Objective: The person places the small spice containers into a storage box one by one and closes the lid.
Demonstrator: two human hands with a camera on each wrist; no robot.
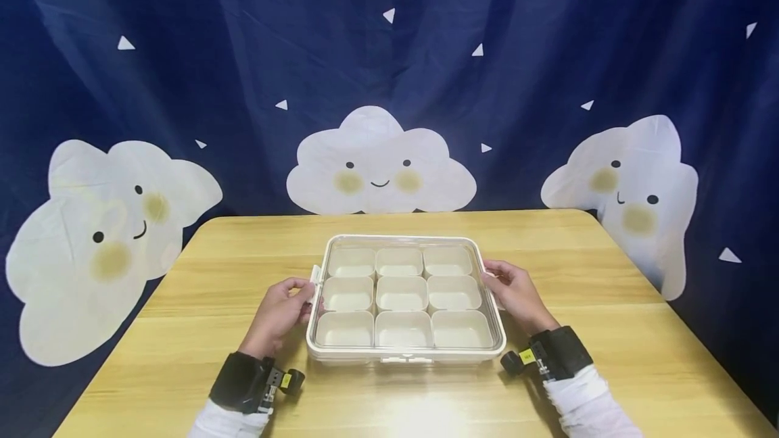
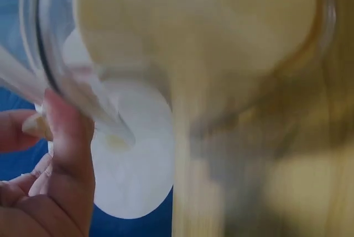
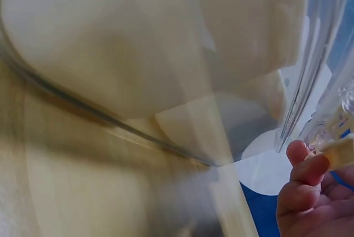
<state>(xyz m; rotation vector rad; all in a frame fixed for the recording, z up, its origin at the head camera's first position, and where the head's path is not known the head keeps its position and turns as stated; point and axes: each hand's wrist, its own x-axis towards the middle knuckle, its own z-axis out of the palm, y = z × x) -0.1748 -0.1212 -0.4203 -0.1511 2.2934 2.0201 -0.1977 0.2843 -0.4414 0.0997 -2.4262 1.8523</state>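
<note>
A wide storage box [image 1: 341, 355] with a white-rimmed clear lid [image 1: 402, 240] stands between both hands. Through the lid show several cream compartment cups [image 1: 402, 295] in a three-by-three grid, with nothing visible inside them. My left hand [image 1: 278, 313] pinches the white latch [image 1: 315, 274] on the box's left side, thumb at the rim. On the opposite side my right hand [image 1: 517, 295] holds the right latch, thumb near the lid edge and fingers curled behind. The right wrist view shows its fingertips [image 3: 310, 168] close under the clear side wall.
The box is on a wood-grain table [image 1: 243, 255], near its middle. Another white latch [image 1: 406, 359] sits on the box's front edge. Black wrist cameras [image 1: 292, 381] jut inward near the front corners. Behind the table hangs a dark blue curtain [image 1: 389, 53] with cloud prints.
</note>
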